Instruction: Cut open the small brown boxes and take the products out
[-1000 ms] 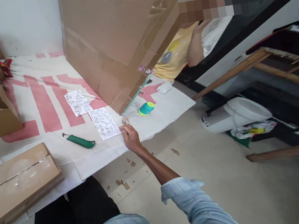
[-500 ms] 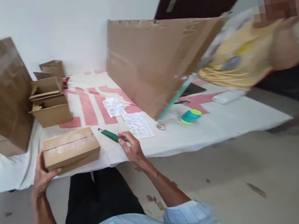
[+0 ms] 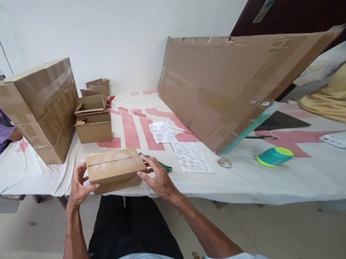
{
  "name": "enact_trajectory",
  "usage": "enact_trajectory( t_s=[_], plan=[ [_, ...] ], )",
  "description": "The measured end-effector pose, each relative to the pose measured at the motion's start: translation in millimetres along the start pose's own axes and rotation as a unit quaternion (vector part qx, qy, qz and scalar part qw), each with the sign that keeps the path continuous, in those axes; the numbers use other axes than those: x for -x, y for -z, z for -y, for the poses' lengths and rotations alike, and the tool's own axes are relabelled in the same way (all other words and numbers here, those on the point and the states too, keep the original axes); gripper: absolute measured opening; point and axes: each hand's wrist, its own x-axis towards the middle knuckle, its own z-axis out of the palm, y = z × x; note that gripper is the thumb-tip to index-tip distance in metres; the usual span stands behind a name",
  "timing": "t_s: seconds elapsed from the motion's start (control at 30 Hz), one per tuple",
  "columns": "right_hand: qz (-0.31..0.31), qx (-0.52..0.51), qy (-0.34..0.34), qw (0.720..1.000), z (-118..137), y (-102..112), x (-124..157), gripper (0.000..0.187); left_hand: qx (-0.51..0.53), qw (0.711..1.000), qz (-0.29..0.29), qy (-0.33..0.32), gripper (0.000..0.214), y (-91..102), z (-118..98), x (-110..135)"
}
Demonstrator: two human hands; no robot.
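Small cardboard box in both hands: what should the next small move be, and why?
Probably rest the small box flat on the table and free the right hand. Both it and the left hand hold the box at the table's edge, its top seam taped shut, and the green cutter lies just behind the right hand.

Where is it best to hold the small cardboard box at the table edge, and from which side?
I would grip the box by its two short ends, one hand from each side, as the left hand and right hand do. It lies flat and wide, so its ends clasp easily and the taped top is clear.
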Motion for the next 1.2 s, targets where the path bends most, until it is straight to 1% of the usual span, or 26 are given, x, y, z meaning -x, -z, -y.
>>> enact_trajectory(
  t_s=[0.1, 0.2, 0.3, 0.43, 0.53, 0.63, 0.7, 0.77, 0.8, 0.87, 0.97, 1.07, 1.13, 1.2],
  plan=[
    [0.004, 0.014, 0.007, 1.0, -2, 4, -4, 0.045, -0.03, 1.0, 0.007, 0.003, 0.076, -0.5, -7, 0],
    [0.006, 0.01, 0.005, 1.0, -3, 5, -7, 0.044, -0.059, 0.998, 0.026, 0.006, 0.069, -0.3, -13, -2],
    [0.004, -0.004, -0.005, 1.0, -2, 2, -6, 0.043, -0.061, 0.997, 0.041, 0.0, 0.062, -1.2, -18, -6],
    [0.008, -0.023, -0.015, 1.0, -6, 4, -4, 0.045, -0.067, 0.997, 0.034, -0.003, 0.056, -4.3, -24, -9],
    [-0.002, 0.006, -0.013, 1.0, -25, 18, -7, 0.041, -0.084, 0.996, 0.025, 0.003, 0.057, -6.0, -27, -8],
    [-0.007, 0.131, -0.012, 0.991, -58, 40, -10, 0.04, -0.083, 0.996, 0.025, -0.001, 0.057, -6.7, -29, -3],
    [0.027, 0.219, -0.03, 0.975, -80, 52, -8, 0.037, -0.084, 0.996, 0.021, -0.002, 0.058, -7.1, -29, 0],
    [0.061, 0.267, -0.062, 0.96, -96, 59, -4, 0.03, -0.092, 0.996, 0.016, -0.001, 0.061, -7.9, -29, 4],
    [0.065, 0.274, -0.075, 0.957, -101, 60, -2, 0.027, -0.095, 0.995, 0.015, -0.001, 0.063, -8.4, -29, 6],
    [0.056, 0.268, -0.087, 0.958, -106, 58, 1, 0.02, -0.103, 0.995, 0.015, -0.003, 0.066, -9.5, -30, 9],
    [0.022, 0.249, -0.089, 0.964, -104, 54, -1, 0.018, -0.108, 0.994, 0.013, -0.007, 0.069, -10.9, -30, 12],
    [-0.028, 0.241, -0.101, 0.965, -93, 58, -13, 0.032, -0.113, 0.993, 0.013, -0.01, 0.07, -11.4, -30, 14],
    [-0.064, 0.221, -0.11, 0.967, -75, 63, -24, 0.042, -0.118, 0.993, 0.018, -0.009, 0.069, -11.4, -30, 15],
    [-0.077, 0.166, -0.106, 0.977, -45, 66, -35, 0.046, -0.119, 0.993, 0.024, -0.009, 0.07, -11.5, -31, 15]
  ],
)
